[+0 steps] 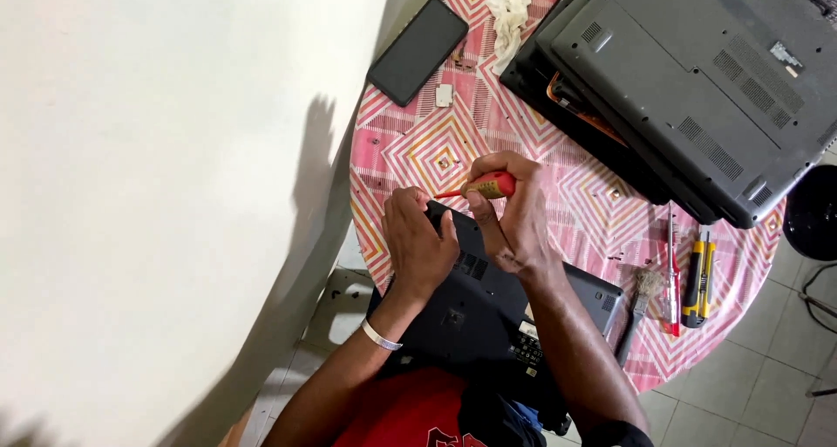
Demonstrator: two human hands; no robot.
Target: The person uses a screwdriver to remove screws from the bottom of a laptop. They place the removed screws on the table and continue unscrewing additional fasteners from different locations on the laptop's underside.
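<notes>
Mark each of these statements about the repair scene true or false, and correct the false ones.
1. The right hand holds a screwdriver with a red and yellow handle. True.
2. The left hand holds the black phone. False: the phone lies apart near the table's edge; the left hand rests on the black laptop by the person.
3. A grey laptop lies underside up at the far side of the table. True.
4. The tablecloth is plain blue. False: it is pink with a diamond pattern.
5. A yellow and black utility knife lies on the table beside a small brush. True.
</notes>
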